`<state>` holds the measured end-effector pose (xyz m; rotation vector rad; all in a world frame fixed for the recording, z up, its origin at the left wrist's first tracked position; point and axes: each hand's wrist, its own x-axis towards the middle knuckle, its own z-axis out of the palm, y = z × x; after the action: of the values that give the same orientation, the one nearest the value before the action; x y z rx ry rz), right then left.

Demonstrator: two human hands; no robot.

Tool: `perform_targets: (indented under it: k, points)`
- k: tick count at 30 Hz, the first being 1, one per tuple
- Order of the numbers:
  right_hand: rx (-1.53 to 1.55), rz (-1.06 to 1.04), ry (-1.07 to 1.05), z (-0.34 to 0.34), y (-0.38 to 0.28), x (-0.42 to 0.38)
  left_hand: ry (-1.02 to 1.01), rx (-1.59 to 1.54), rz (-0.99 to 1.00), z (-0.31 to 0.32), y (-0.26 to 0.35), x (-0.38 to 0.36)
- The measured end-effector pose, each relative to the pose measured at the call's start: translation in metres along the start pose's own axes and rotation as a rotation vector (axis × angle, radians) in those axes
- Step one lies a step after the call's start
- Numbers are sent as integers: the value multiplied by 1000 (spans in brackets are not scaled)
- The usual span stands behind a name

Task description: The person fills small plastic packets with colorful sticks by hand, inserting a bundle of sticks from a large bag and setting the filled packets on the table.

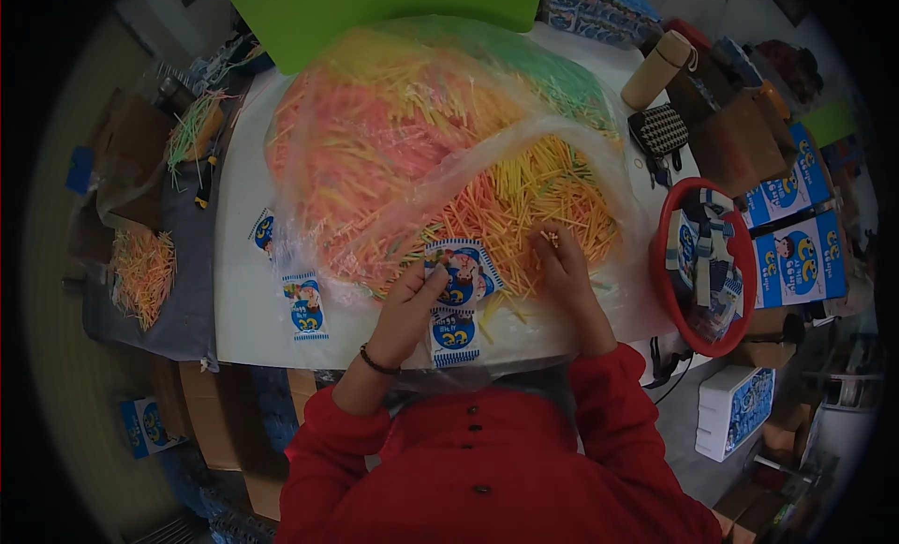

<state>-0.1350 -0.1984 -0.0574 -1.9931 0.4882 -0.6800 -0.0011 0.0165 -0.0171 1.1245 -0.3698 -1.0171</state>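
Observation:
A big clear plastic bag (375,104) full of pink, orange, yellow and green sticks lies open on the white table (239,291). My left hand (407,305) holds a small blue-and-white printed packet (461,271) at the bag's mouth. My right hand (559,258) pinches a few yellow sticks (551,235) picked from the loose yellow pile (543,193). Another packet (454,338) lies just below my left hand, near the table's front edge.
Two more packets (305,305) lie on the table at left. A red basket (704,263) with packets stands at right, blue printed boxes (801,258) beyond it. Loose stick piles (142,272) sit on a grey surface at left. A beige bottle (657,68) stands behind.

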Motion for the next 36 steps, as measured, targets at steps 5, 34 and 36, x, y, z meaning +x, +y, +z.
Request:
perform_targets:
  k: [5, 34, 36]
  points:
    - [952, 424, 267, -9, -16, 15, 9, -225, 13, 5, 17, 2]
    - [406, 147, 9, 5, 4, -3, 11, -82, 25, -8, 4, 3]
    - [254, 149, -38, 7, 10, -5, 45, -53, 31, -6, 3, 1]
